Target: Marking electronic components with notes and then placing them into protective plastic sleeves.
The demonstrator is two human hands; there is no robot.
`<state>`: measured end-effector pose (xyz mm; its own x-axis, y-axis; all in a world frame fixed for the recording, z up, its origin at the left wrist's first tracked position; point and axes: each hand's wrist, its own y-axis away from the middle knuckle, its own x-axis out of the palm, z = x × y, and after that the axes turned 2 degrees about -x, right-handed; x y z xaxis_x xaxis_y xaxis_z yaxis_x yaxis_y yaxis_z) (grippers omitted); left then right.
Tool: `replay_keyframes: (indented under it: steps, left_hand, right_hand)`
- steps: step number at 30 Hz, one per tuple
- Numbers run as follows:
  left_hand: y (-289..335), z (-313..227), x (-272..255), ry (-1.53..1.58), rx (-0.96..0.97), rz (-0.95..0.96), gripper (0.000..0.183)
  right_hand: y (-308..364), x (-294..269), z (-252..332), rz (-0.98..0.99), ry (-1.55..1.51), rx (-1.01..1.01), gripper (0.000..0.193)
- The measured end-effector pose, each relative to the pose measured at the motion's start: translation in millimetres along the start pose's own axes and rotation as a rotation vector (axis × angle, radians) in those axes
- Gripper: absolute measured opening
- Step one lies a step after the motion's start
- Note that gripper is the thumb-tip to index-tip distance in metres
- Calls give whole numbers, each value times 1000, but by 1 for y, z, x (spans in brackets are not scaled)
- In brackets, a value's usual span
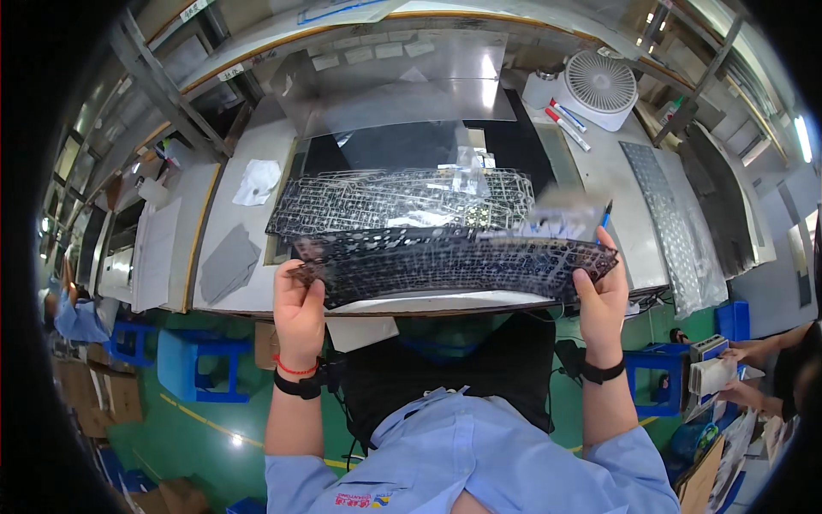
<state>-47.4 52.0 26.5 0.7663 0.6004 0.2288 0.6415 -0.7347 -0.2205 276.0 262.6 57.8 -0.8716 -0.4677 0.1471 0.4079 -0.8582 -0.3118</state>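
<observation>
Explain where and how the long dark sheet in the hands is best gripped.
Grip the sheet by both short ends, coming from left and right, as the left hand and right hand hold it. It is long and looks thin, so gripping one end would probably let it sag.

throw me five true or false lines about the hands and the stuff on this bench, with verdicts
1. The left hand and right hand hold opposite ends of the dark keyboard-patterned sheet. True.
2. The red wristband circles the right hand's wrist. False: the red wristband circles the left hand's.
3. The white fan stands toward the far right of the bench. True.
4. The crumpled white tissue lies beside the fan. False: the tissue lies on the left.
5. A red-capped marker lies near the fan. True.
</observation>
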Motion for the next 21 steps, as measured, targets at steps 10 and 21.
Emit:
replay_keyframes:
  steps: [10,21]
  left_hand:
    - [-8,11,-8,-118,170,110,41]
    - [26,-8,7,-156,-515,262,33]
  right_hand:
    - [7,2,-46,129,25,-59,67]
    - [-28,-6,-28,-62,53,94,25]
